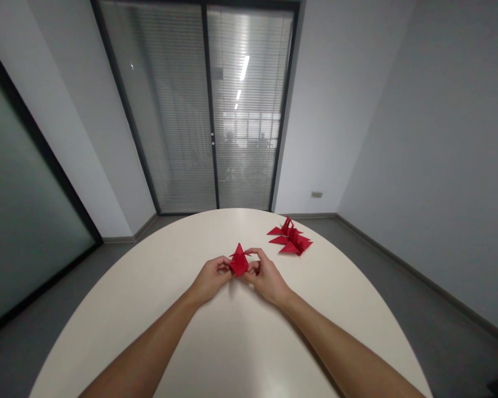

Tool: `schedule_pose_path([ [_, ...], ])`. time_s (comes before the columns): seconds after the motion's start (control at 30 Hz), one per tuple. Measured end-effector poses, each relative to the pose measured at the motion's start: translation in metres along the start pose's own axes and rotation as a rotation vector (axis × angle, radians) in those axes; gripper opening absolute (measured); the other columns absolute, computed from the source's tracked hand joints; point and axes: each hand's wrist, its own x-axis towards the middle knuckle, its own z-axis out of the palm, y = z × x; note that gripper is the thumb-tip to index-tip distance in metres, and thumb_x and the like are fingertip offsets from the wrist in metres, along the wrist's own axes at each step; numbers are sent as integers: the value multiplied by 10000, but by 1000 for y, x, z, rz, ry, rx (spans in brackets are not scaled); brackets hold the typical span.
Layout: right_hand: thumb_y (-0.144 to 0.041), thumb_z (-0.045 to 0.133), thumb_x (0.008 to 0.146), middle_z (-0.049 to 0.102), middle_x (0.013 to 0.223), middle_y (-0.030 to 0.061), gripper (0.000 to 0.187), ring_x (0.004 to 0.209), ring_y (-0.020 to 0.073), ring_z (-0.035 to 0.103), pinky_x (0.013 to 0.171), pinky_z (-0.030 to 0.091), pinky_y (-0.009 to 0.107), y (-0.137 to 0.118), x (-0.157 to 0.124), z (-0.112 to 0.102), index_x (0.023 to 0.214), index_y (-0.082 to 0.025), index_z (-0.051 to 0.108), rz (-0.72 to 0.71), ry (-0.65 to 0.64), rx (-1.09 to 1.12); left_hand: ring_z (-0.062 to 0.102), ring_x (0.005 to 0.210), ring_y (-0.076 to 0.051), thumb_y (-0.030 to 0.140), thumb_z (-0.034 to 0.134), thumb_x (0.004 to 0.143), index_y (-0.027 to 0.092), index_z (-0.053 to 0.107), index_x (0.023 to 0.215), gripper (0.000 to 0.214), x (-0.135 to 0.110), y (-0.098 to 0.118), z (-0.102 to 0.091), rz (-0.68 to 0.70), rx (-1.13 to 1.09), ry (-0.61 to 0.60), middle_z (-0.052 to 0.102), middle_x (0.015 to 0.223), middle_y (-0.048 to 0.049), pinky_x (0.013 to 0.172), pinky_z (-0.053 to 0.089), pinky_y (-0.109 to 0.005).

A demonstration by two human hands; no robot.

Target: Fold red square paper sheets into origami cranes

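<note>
I see red paper fold (239, 262) pinched btwn fingers of L hand (211, 279) & R hand (266, 279), both equally near, tip pointing twd surface (232, 342) far edge, other red folds (290, 237) to its R.

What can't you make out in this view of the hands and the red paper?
Head view: the lower part of the red folded paper is covered by the left hand and right hand.
Head view: the red paper figures farther back are too small to count.
Head view: the room behind the blinds is blurred by the slats.
</note>
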Motion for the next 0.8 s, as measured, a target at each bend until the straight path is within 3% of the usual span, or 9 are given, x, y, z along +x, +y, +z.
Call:
schedule_pose_path([
  [0.27, -279, 670, 811, 632, 824, -22, 490, 699, 146, 607, 656, 457, 272, 0, -1, -1, 1237, -221, 437, -69, 44, -20, 662, 793, -186, 331, 714, 769, 159, 689, 861, 197, -1, 4, 1, -49, 14, 9, 742, 861, -59, 759, 490, -282],
  [0.4, -218, 623, 817, 629, 821, -26, 442, 706, 151, 612, 666, 475, 279, -4, 0, -14, 1223, -235, 450, -135, 82, -161, 663, 837, -193, 317, 663, 814, 180, 692, 939, 188, -2, 4, 1, -5, 171, 16, 740, 937, -62, 770, 494, -290],
  [0.53, -209, 617, 806, 625, 857, -4, 367, 753, 171, 620, 668, 491, 289, -19, 1, -37, 1139, -234, 464, -246, 260, -286, 669, 883, -199, 343, 616, 875, 211, 692, 941, 166, -6, 9, 1, 60, 381, 5, 737, 940, -46, 837, 483, -307],
  [0.67, -237, 636, 793, 634, 932, 30, 362, 762, 182, 620, 714, 517, 331, -38, 0, -63, 1116, -225, 473, -341, 499, -393, 672, 916, -207, 348, 608, 880, 218, 687, 952, 168, -9, 12, 1, 47, 445, 3, 737, 961, -48, 862, 481, -317],
  [0.8, -332, 661, 780, 664, 958, 54, 359, 737, 184, 619, 658, 522, 313, -51, -1, -90, 1074, -215, 493, -303, 684, -454, 669, 916, -217, 353, 601, 879, 210, 691, 946, 181, -10, 9, 1, 38, 454, 8, 736, 956, -59, 866, 479, -325],
])
